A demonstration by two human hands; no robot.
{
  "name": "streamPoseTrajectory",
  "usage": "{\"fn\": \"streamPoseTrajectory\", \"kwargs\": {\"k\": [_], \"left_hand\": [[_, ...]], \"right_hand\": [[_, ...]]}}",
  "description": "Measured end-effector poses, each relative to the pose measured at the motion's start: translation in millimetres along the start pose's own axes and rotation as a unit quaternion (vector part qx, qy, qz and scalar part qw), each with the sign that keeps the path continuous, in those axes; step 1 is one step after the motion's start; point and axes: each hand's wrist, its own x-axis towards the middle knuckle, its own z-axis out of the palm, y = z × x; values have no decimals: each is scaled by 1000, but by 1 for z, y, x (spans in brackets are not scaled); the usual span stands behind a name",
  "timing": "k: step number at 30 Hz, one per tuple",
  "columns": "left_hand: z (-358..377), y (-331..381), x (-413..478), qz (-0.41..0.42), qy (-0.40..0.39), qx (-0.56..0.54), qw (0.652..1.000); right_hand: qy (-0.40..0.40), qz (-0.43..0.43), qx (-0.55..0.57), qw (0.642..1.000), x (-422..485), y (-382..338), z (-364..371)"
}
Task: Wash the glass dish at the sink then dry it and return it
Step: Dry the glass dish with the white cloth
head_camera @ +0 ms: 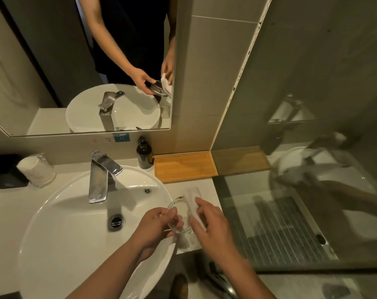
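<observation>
Beside the sink (54,212), glass dish (179,216) between left hand (156,225) and cloth-holding right hand (211,223).

No legible text; blue sticker (121,137) and small labels (101,140) below mirror (54,61) too blurred to read.

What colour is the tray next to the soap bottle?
Light wooden tan, like bamboo. The tray shows clearly in the head view, right of the soap bottle.
</observation>
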Motion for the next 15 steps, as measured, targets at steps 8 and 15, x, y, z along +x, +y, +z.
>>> {"fn": "streamPoseTrajectory", "kwargs": {"k": [8,15], "left_hand": [[-1,5,-5,-5,7,-11,1000],[2,7,-13,1,-21,4,1000]], "right_hand": [[15,-36,55,998,-1,8,1],[-56,109,156,980,29,-3,-3]]}}
